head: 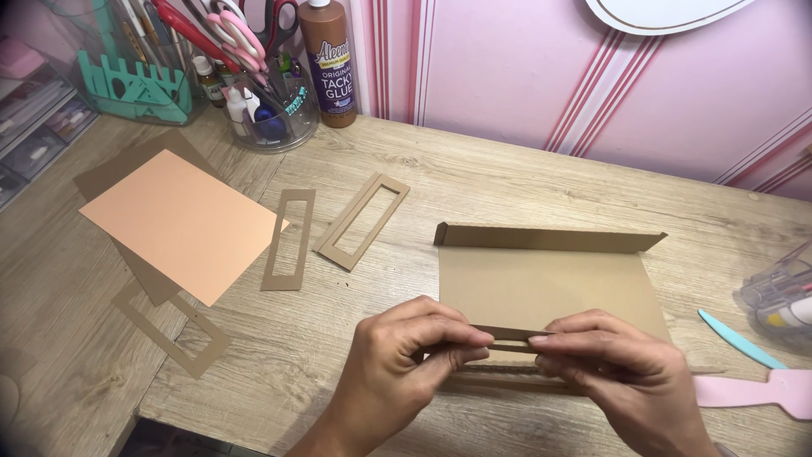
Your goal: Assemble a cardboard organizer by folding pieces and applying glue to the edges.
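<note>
Kraft card piece (pixel 541 283): brown, flat panel with its far edge folded up into a long flap, near edge folded into a narrow strip. Sits lower centre-right of the frame, on the table (pixel 474 182). Near strip is lifted off the table between both hands.

Left hand (pixel 406 351): fingers curled, thumb and fingertips pinched shut on the left part of the near strip. Right hand (pixel 622 364): same pinch, on the right part of the strip. Fingertips of the two hands nearly meet at mid-strip.

Count, working outward:
- 3 rectangular kraft frames with cut-out windows: frame one (pixel 364 222) and frame two (pixel 288 239) centre-left, lying apart; frame three (pixel 173 328) lower left, partly under the sheets.
- 1 peach card sheet (pixel 182 222) at left, lying on top of a brown sheet (pixel 127 165); cannot tell if more than one brown sheet under it.
- 1 glue bottle (pixel 330 63) top centre, brown with a white cap, against the pink striped wall (pixel 524 68).
- 1 clear tool cup (pixel 271 101) just left of the bottle, holding scissors and pens; scissor count unclear.
- 1 clear bin (pixel 127 72) upper left with a teal fence-shaped piece.
- 1 teal flat tool (pixel 740 338) and 1 pink flat tool (pixel 757 391) at the right edge.
- 1 clear tape dispenser (pixel 782 296) far right, cut off by the frame.
</note>
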